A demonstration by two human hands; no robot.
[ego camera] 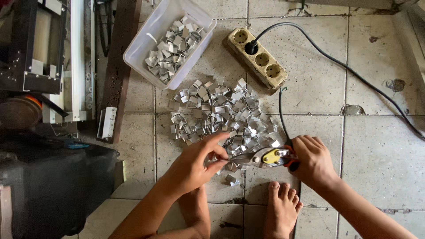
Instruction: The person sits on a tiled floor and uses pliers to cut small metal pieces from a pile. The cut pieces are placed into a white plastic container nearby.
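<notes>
The tin snips (261, 158) lie nearly level, blades toward 9 o'clock, handles gripped in the right hand (312, 161). The left hand (195, 163) pinches a small metal piece (225, 156) at the blade tips. The pile of metal pieces (221, 116) lies at 12 o'clock; bare floor tiles (376, 146) open toward 3 o'clock.

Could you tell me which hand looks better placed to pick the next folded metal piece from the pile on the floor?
Probably the left hand: its fingers pinch a small piece at the snips' blades, right at the pile's near edge. The right hand is wrapped around the snips' handles, away from the pile.
</notes>
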